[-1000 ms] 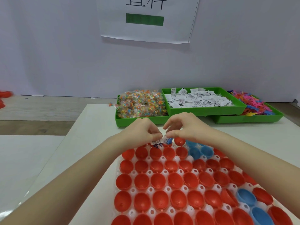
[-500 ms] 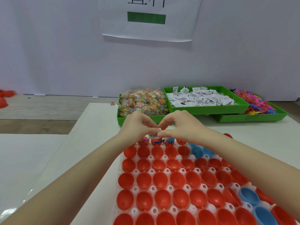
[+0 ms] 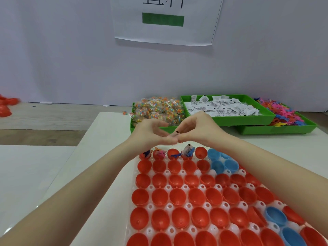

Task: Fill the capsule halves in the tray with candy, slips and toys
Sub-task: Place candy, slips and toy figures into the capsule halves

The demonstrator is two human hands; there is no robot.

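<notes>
A white tray (image 3: 185, 187) holds several red capsule halves (image 3: 177, 196) and a few blue ones (image 3: 217, 165). Some far-row halves hold toys, and one also holds a slip (image 3: 187, 152). My left hand (image 3: 150, 134) and right hand (image 3: 199, 130) meet fingertip to fingertip just above that far row. My right hand pinches a small white slip (image 3: 177, 133) with a black mark. My left hand's fingers are curled and blurred, so what they hold is unclear. Behind are green bins of candy (image 3: 158, 111), slips (image 3: 221, 108) and coloured toys (image 3: 284, 115).
A paper sign (image 3: 165, 20) hangs on the white wall behind the bins. Red items (image 3: 5, 107) lie on the floor at far left. The table's left edge (image 3: 85, 139) runs diagonally beside my left forearm, with a lower white surface (image 3: 26, 171) beyond it.
Both hands have lifted slightly off the far row of capsules, staying together. The far-row halves with toys and a slip are now uncovered. The view has tilted up a little.
</notes>
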